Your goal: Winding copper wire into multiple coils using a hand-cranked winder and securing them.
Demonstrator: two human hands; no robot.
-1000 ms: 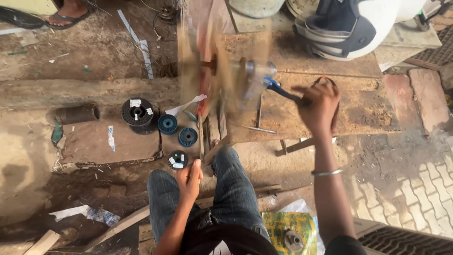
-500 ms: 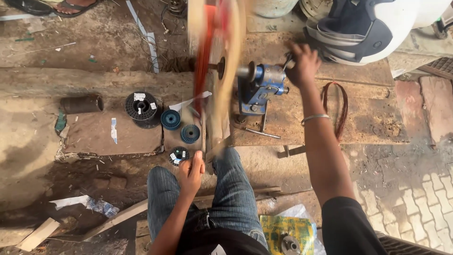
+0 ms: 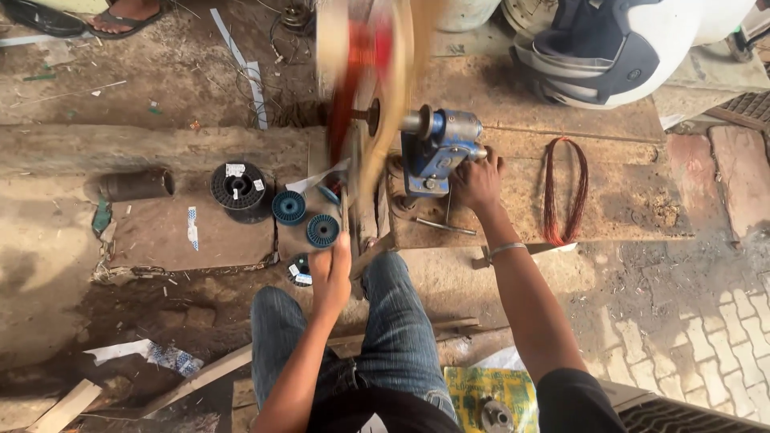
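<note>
Winding in hand: the crank of the blue winder (image 3: 437, 148) is gripped by the right hand (image 3: 475, 183) on the wooden bench (image 3: 626, 172), while the wheel (image 3: 365, 88) (blurred by its spin) takes up red wire. The left hand (image 3: 332, 271) is closed, probably pinching the feeding wire, though the strand cannot be seen. Steady cranking and even tension would be called for next. Blue spools (image 3: 289, 207) lie nearby.

A blue metal hand-cranked winding machine (image 3: 437, 152) stood upright on a worn wooden board (image 3: 513, 212); beside it, its large wooden wheel wound with red-orange wire (image 3: 365, 88) was motion-blurred.
</note>
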